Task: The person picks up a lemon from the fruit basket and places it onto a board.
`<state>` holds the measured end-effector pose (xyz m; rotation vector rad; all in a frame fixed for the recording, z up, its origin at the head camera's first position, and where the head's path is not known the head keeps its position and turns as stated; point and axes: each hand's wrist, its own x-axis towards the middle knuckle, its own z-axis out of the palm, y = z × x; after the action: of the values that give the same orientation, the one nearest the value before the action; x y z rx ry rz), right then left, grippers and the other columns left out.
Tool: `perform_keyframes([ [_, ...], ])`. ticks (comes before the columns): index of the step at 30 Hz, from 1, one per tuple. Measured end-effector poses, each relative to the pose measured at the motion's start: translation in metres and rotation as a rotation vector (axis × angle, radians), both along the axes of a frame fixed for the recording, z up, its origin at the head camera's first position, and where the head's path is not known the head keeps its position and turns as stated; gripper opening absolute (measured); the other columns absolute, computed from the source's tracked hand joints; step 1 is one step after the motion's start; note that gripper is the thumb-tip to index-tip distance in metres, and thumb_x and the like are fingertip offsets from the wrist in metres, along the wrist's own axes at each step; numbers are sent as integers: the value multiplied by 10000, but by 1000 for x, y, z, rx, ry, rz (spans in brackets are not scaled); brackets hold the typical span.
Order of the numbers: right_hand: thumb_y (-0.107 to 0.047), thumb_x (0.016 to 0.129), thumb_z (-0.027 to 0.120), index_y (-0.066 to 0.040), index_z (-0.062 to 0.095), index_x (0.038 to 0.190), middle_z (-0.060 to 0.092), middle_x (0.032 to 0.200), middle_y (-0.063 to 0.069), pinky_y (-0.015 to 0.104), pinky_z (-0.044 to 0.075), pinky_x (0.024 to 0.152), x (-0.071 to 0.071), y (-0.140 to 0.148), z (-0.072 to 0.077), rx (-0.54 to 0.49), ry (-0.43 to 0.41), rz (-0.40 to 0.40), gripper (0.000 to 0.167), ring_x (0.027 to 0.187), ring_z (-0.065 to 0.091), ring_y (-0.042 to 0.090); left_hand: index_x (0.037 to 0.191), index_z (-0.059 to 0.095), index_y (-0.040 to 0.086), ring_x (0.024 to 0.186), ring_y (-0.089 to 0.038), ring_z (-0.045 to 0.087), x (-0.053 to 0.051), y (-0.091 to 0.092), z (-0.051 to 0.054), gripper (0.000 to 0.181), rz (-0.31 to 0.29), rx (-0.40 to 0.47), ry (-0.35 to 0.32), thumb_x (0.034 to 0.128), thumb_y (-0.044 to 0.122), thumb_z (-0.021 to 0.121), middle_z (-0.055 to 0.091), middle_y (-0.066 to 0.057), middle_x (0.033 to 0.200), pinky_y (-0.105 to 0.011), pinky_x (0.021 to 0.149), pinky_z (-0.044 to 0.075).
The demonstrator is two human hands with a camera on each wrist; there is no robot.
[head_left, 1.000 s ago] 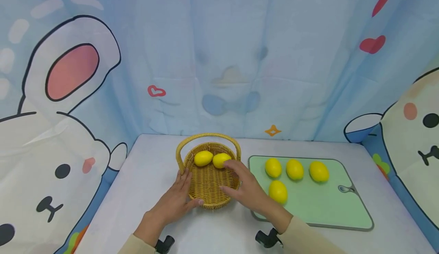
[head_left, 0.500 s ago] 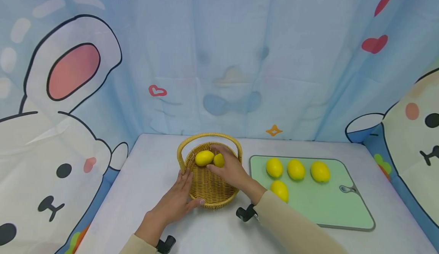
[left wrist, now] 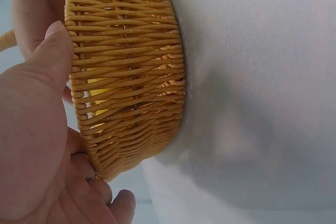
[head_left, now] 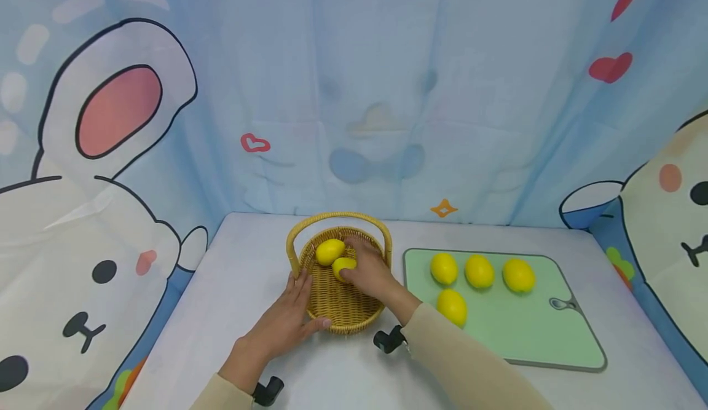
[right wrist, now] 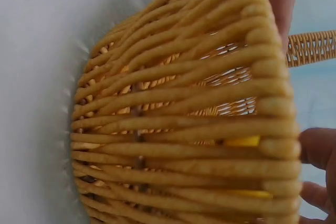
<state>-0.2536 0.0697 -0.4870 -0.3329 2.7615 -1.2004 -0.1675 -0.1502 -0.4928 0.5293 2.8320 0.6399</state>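
A wicker basket [head_left: 345, 324] with a raised handle holds two lemons. My left hand [head_left: 279, 330] lies along its left side, fingers nearly straight and thumb spread against the front rim; the left wrist view shows this thumb [left wrist: 52, 51] touching the woven wall [left wrist: 128, 72]. Inside the basket, my right hand [head_left: 373, 272] has its thumb and fingers around the nearer lemon [head_left: 343, 269]. The other lemon [head_left: 330, 252] rests just behind it. In the right wrist view the basket wall [right wrist: 184, 124] hides most of the lemons and part of the hand.
Right of the basket, a green cutting board [head_left: 531, 330] carries several lemons: three in a back row, including one at its right end [head_left: 519, 275], and one nearer the front [head_left: 452, 307]. A patterned curtain [head_left: 376, 90] hangs behind the white table [head_left: 204, 311].
My right hand moved left into the basket and took hold of the right-hand lemon, which shifted nearer to me and slightly left. My left hand stayed at the basket's side.
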Motion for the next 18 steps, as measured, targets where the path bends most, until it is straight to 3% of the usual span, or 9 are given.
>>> perform_keyframes([
  [10,-147,889,845,-46,537,1521,603,1494,161,549,458,1152,6,-7,-11,-7,-100,303,710,1343,580,341,1664,196,-35,1633,-416,34,-1,-1,1,1002,-15,-16,15,1013,609,601,90,-213,1763,-550,1275,287],
  [14,-233,901,851,-86,513,1556,598,1509,130,534,459,1147,8,-15,-15,-3,-112,361,752,1346,578,312,1669,179,-28,1634,-410,24,-1,-1,1,1011,-15,-5,3,1012,614,600,81,-204,1767,-554,1276,284],
  [18,-338,903,854,-119,494,1575,619,1472,96,481,498,1084,9,-25,-20,4,-119,374,793,1231,614,251,1673,164,-17,1637,-400,15,0,-1,2,1013,-12,-6,-11,1013,621,591,69,-189,1770,-550,1281,275],
])
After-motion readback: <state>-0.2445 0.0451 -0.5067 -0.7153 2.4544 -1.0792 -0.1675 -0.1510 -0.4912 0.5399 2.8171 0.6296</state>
